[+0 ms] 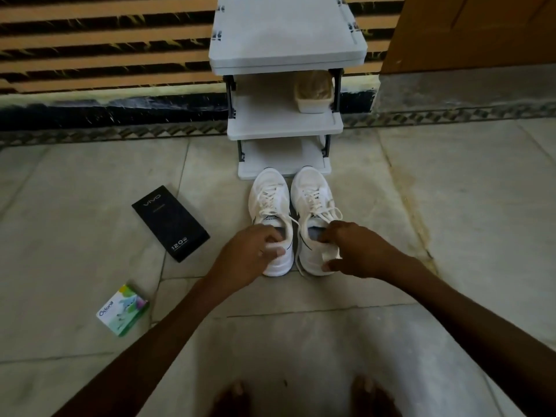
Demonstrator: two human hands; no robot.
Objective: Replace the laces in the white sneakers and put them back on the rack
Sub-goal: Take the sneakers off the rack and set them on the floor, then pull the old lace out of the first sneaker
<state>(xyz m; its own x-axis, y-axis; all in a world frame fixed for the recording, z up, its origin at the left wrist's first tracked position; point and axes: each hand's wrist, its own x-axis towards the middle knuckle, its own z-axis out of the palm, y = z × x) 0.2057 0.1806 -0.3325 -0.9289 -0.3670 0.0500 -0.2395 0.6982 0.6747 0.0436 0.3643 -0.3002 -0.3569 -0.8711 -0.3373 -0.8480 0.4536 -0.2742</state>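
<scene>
Crouching at the rack [285, 40], the person has one hand on each white sneaker.

Position: left sneaker [270, 200] and right sneaker [313, 191] stand side by side on the tiled floor [90, 182], toes pointing at the rack and just short of its bottom shelf. Neither is on a shelf.

Hands: left hand [249, 254] grips the heel of the left sneaker, fingers curled over the collar into the opening and thumb pressed on the outside of the heel. Right hand [355, 251] holds the right sneaker's heel the same way, thumb low on the back.

Laces [269, 195]: both shoes are threaded up through the eyelets in white. The ends trail loose near the tongues; no tied bow can be made out. I cannot tell whether these are the old laces or the replacements. No spare pair is visible on the floor.

Progress (judgement): if these are the new laces, only tying off and shelving remain, and the two-handed heel grip would suit lifting the pair onto the rack. If they are the old ones, the whole re-lacing is yet to be done.

Also noted: a black box [170, 222] and a small green box [123, 310] lie on the floor to the person's left, and a white tub [314, 99] sits on the middle shelf.
</scene>
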